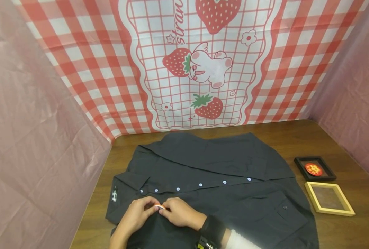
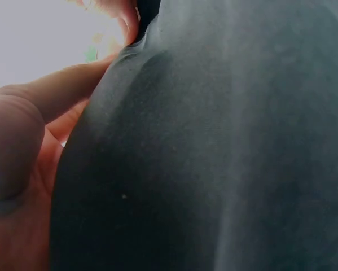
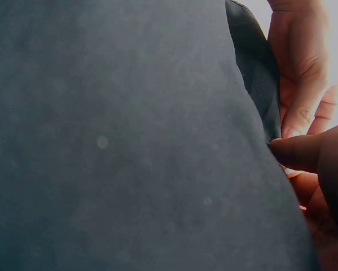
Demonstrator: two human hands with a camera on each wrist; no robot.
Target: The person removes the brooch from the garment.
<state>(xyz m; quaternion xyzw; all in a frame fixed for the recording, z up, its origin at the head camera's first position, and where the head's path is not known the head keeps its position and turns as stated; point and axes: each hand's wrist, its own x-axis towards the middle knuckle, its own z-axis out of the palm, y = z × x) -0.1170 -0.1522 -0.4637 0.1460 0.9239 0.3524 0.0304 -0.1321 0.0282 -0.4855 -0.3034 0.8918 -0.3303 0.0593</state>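
Note:
A dark button-up shirt (image 1: pixel 228 207) lies spread on the table, its collar to the left and a row of pale buttons (image 1: pixel 200 185) across it. Between both hands, at the upper front of the shirt, is a small badge (image 1: pixel 159 206) seen edge-on, orange and white. My left hand (image 1: pixel 138 213) pinches its left side, and my right hand (image 1: pixel 180 211) pinches its right side. Dark cloth (image 2: pixel 214 141) fills most of the left wrist view and is gathered at the fingertips. In the right wrist view, the thumb (image 3: pixel 298 151) presses at the cloth's edge. Cloth hides the badge's back.
To the right lie a black square frame (image 1: pixel 330 172) holding a red-and-yellow round badge (image 1: pixel 313 169) and a yellow square frame (image 1: pixel 343 209). A strawberry-print checked cloth (image 1: pixel 134 117) hangs behind the wooden table (image 1: pixel 315 138), with pink drapes (image 1: pixel 41 138) at both sides.

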